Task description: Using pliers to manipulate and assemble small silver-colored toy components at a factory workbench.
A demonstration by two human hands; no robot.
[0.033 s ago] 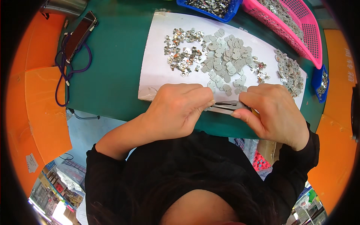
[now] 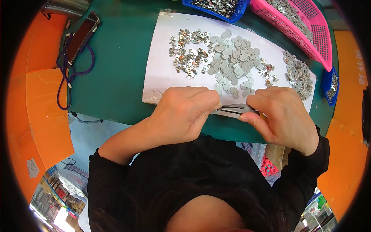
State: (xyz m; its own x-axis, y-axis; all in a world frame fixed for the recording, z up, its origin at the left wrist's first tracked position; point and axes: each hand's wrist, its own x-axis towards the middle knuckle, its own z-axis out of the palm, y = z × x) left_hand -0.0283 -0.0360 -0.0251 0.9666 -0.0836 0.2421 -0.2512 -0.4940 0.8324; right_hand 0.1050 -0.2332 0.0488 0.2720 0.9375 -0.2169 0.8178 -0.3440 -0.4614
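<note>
My right hand (image 2: 284, 116) is closed round a pair of pliers (image 2: 235, 107), whose slim jaws point left. At the jaw tips my left hand (image 2: 187, 112) pinches a small grey piece (image 2: 214, 111), mostly covered by the fingers. Both hands are over the near edge of a white board (image 2: 160, 50). Just beyond them lies a heap of flat grey plastic tabs (image 2: 239, 58). To its left are scattered small shiny metal fittings (image 2: 189, 58), and to its right a little cluster of metal bits (image 2: 267, 71). Farther right is a pile of grey pieces with metal on them (image 2: 299, 77).
The board lies on a green table (image 2: 116, 50). A pink basket (image 2: 305, 42) of grey pieces stands far right, with a blue tray (image 2: 239, 11) of metal parts beside it. A small blue tray (image 2: 328, 91) sits near the right edge. At left lies a phone (image 2: 82, 36) with a purple cord (image 2: 92, 63).
</note>
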